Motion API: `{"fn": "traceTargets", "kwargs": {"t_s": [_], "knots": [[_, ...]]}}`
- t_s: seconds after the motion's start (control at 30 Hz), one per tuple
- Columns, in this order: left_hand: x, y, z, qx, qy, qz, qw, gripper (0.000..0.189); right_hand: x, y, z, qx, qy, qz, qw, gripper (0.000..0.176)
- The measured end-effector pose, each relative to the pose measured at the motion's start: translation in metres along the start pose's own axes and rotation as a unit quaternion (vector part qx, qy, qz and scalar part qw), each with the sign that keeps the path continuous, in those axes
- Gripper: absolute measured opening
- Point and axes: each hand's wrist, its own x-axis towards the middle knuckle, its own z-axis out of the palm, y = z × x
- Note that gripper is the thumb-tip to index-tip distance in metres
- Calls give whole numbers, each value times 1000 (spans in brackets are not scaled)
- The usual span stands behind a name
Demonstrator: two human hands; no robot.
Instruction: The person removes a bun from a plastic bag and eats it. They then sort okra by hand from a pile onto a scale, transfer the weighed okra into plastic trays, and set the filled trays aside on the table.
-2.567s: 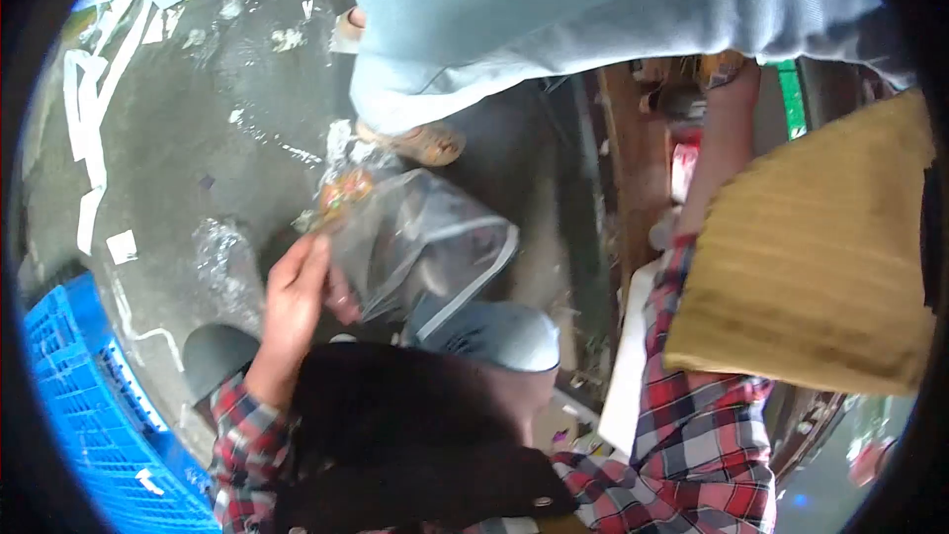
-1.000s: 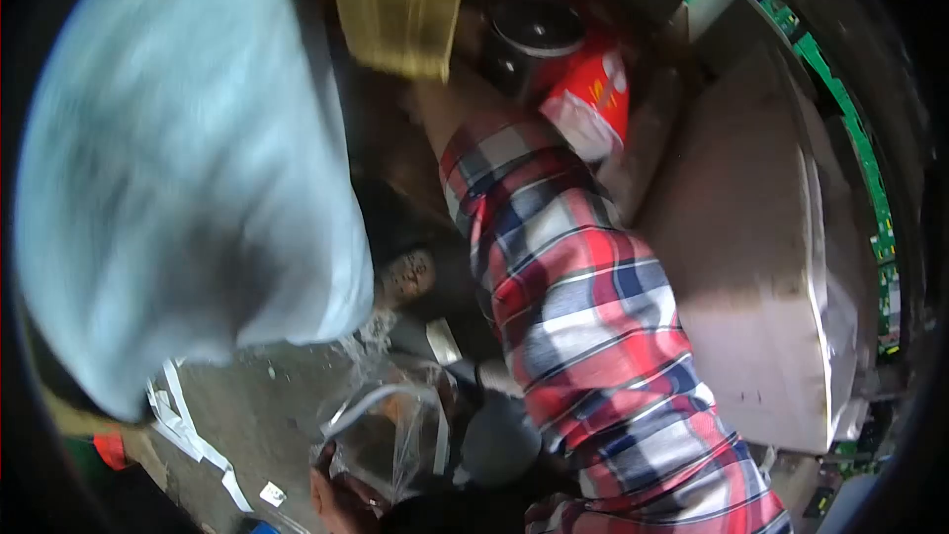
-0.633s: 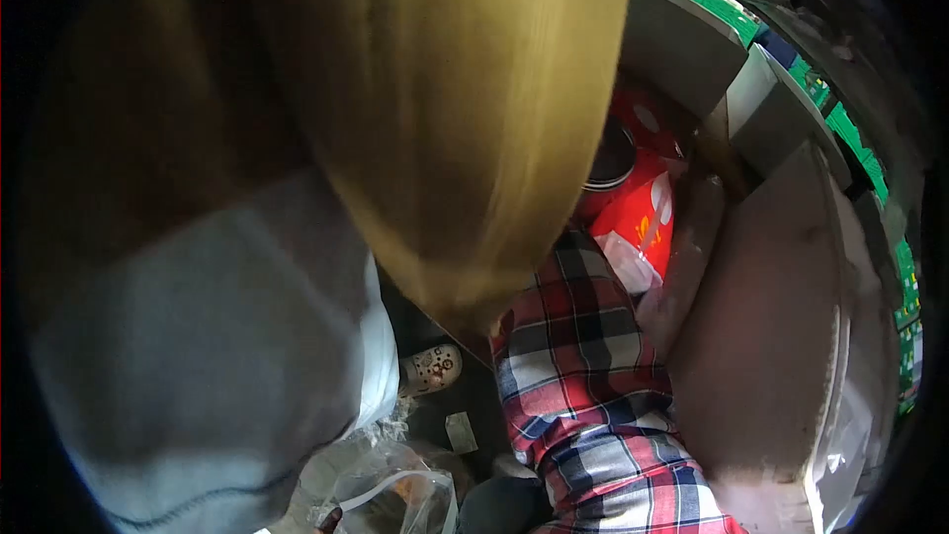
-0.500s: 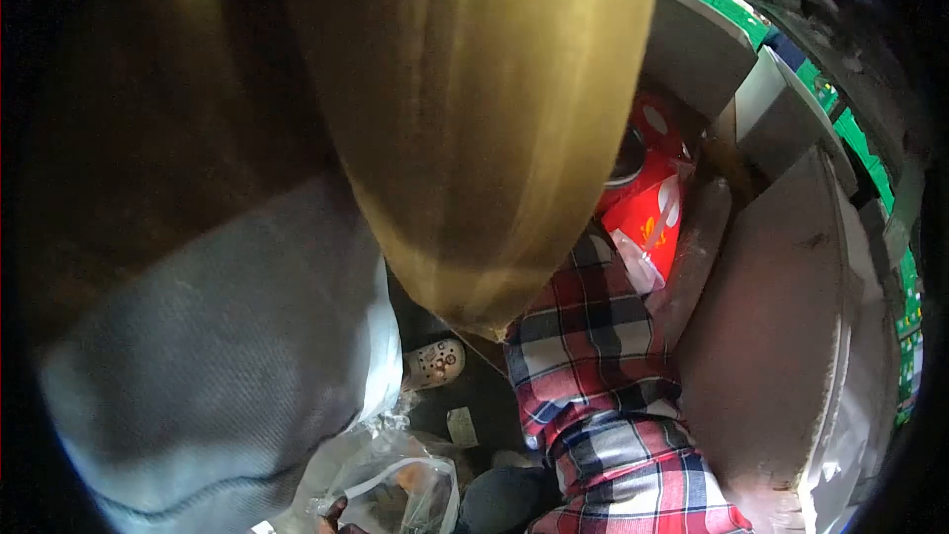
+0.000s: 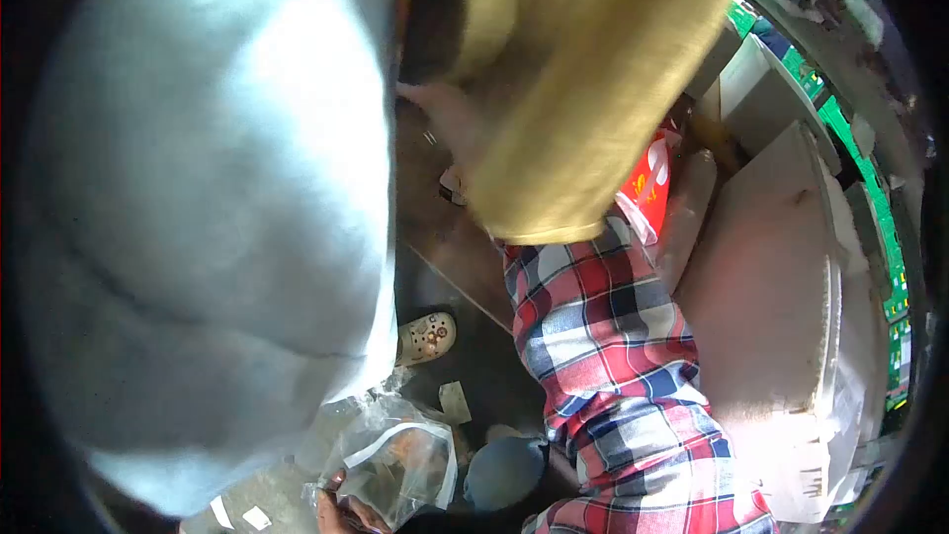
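Note:
Neither my left hand nor my right hand can be made out. Large yellow fabric (image 5: 593, 89) fills the upper middle close to the camera, its lower edge lying over a plaid sleeve (image 5: 613, 336). Pale grey-blue fabric (image 5: 217, 237) covers the left side. A blurred pinkish shape (image 5: 450, 114) shows beside the yellow fabric; I cannot tell whether it is a hand. At the bottom, small in view, the fingers of a hand (image 5: 346, 512) touch a clear plastic bag (image 5: 405, 465); whose hand it is remains unclear.
A red printed packet (image 5: 647, 193) lies by grey-brown cardboard flaps (image 5: 761, 267) at the right. Green panels (image 5: 860, 153) run along the far right. Below the middle are a light patterned clog (image 5: 427, 338), a paper scrap (image 5: 455, 402) and a rounded grey-blue object (image 5: 504, 473).
The yellow fabric has shifted up and right, uncovering more plaid sleeve and a brown surface. The grey-blue fabric now reaches the top and looks brighter. More of the fingers at the bag shows.

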Motion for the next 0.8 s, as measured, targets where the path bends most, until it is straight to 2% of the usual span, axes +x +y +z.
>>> {"fn": "traceTargets", "kwargs": {"t_s": [0.13, 0.23, 0.27, 0.3, 0.33, 0.37, 0.4, 0.47, 0.5, 0.57, 0.63, 0.67, 0.77, 0.8], "knots": [[-5, 7, 3, 29, -9, 19, 999, 40, -5, -12, -3, 80, -3, 3, 997, 22], [-17, 17, 25, -23, 30, 3, 999, 38, -11, -25, -6, 154, -12, 0, 988, 23], [-22, 23, 22, -36, -9, -12, 999, 31, -13, -30, -7, 176, -16, 3, 984, 23], [-23, 23, 23, 102, -24, 127, 986, 29, -16, -34, -8, 201, -19, 3, 979, 23], [-25, 22, 22, 243, -55, 256, 934, 27, -19, -38, -9, 220, -24, 4, 975, 23], [-28, 22, 21, 361, -51, 388, 847, 26, -22, -42, -11, 240, -31, 5, 970, 24], [-30, 21, 21, 351, -58, 382, 853, 27, -25, -46, -13, 261, -35, 4, 965, 24], [-23, 13, 13, 211, -106, 203, 950, 31, -34, -54, -17, 305, -44, 7, 951, 24], [-16, 8, 6, 133, -124, 102, 978, 32, -39, -57, -18, 325, -49, 8, 944, 25], [0, -9, -22, 49, -158, -22, 986, 36, -50, -63, -22, 369, -59, 11, 927, 25], [15, -32, -54, 22, -189, -75, 979, 39, -66, -65, -24, 409, -70, 15, 910, 26], [12, -25, -52, 24, -193, -89, 977, 41, -72, -67, -26, 430, -75, 19, 899, 26], [-22, 7, -16, 34, -74, -78, 994, 54, -89, -71, -32, 510, -81, 31, 856, 27], [-18, 6, -18, 27, -87, -79, 993, 53, -95, -73, -35, 535, -85, 32, 840, 27]]}}
